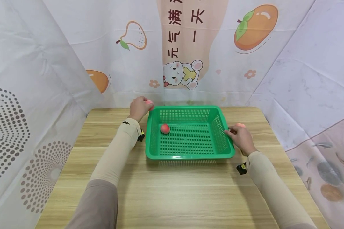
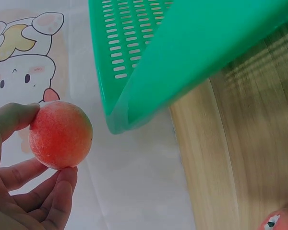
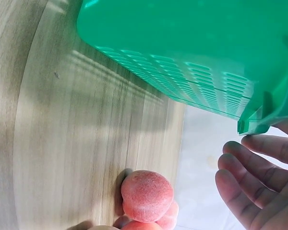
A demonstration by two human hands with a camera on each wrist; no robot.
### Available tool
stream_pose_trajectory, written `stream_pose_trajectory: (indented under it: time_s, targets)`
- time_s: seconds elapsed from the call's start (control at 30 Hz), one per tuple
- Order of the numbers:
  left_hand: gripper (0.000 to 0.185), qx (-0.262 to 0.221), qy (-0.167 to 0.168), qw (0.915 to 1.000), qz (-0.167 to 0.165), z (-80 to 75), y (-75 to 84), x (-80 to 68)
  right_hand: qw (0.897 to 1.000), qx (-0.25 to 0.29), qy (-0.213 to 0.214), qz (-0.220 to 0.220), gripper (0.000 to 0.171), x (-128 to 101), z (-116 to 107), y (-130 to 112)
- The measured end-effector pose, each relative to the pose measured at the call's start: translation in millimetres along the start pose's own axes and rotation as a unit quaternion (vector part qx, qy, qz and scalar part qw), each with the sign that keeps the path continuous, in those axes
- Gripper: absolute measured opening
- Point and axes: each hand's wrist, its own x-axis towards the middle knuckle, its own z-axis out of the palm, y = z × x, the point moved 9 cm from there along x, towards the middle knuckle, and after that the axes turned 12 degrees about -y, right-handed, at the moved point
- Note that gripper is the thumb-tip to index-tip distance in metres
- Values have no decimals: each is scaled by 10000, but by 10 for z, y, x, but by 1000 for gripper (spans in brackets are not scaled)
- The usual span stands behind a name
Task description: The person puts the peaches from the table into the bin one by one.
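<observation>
A green plastic basket (image 1: 189, 156) sits on the wooden table (image 1: 172, 190), with one peach (image 1: 164, 128) inside near its left wall. My left hand (image 1: 139, 108) is at the basket's far left corner and pinches a second peach (image 2: 60, 134) between thumb and fingers, above the table and just outside the rim (image 2: 134, 115). My right hand (image 1: 240, 137) lies beside the basket's right rim with its fingers (image 3: 249, 179) straight and holding nothing; the fingertips are at the rim. A few more peaches (image 3: 147, 195) lie on the table just past that hand.
Printed cloth backdrops (image 1: 189, 57) close in the table at the back and on both sides. Another peach (image 2: 281, 221) shows at the bottom edge of the left wrist view. Bare wood (image 1: 172, 197) stretches in front of the basket.
</observation>
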Motion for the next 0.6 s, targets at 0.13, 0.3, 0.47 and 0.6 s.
stream_pose_trajectory:
  time_s: [0.13, 0.3, 0.47, 0.6]
  targets:
    - [38, 37, 1, 10000, 34, 24, 20, -2, 10000, 41, -46, 28, 42, 5, 8, 2]
    - [38, 40, -83, 9999, 86, 63, 58, -5, 10000, 51, -44, 17, 42, 8, 6, 0]
    - [37, -35, -130, 9998, 115, 94, 107, 0, 10000, 73, -4, -19, 41, 15, 3, -1]
    - [35, -59, -155, 9997, 160, 129, 137, 14, 10000, 62, -12, -6, 42, 17, 9, 6]
